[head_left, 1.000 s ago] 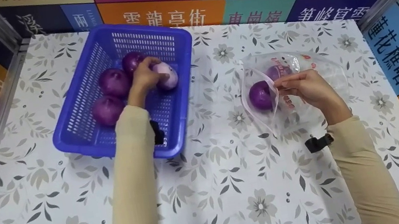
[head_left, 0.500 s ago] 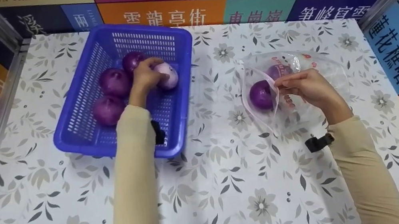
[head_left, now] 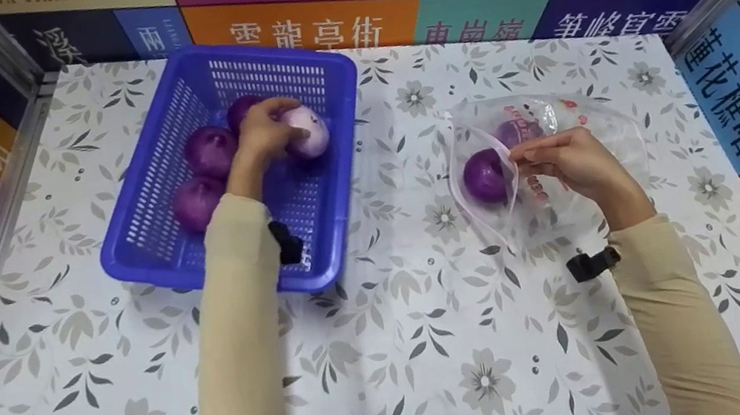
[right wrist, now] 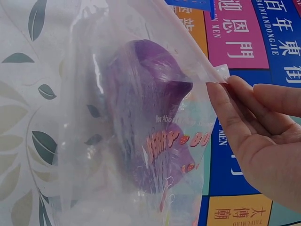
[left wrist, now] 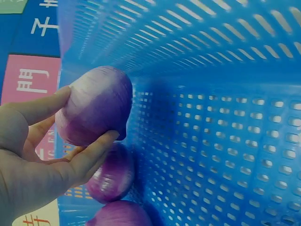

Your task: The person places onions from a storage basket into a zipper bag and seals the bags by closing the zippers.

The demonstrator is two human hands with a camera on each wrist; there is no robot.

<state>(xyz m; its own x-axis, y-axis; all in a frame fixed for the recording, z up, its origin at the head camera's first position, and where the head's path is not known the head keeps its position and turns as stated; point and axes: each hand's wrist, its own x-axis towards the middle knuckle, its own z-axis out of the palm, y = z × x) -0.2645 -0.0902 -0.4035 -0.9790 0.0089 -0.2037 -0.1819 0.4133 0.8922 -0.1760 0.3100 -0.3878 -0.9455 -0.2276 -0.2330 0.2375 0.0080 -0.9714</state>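
Note:
My left hand (head_left: 265, 135) reaches into the blue plastic basket (head_left: 350, 158) and grips a pale purple-and-white onion (head_left: 308, 131) between thumb and fingers. In the left wrist view that onion (left wrist: 96, 106) sits above two darker onions, its pale side facing up. Over on the right, my right hand (head_left: 577, 165) pinches the mouth edge of a clear plastic bag (head_left: 597, 124) with red print. One purple onion (head_left: 484, 177) shows in the bag's opening, and a second onion (head_left: 517, 132) is seen through the film behind it.
Three other purple onions stay in the basket, among them one at the middle left (head_left: 211, 151) and one nearer the front (head_left: 198, 204). Flower-patterned table covering (head_left: 393, 346) lies between basket and bag. Printed panels (head_left: 303, 31) border the table at the back and sides.
The left hand has shifted slightly up and left, its fingers round the pale onion, which has risen a little. The right hand and bag hold nearly still.

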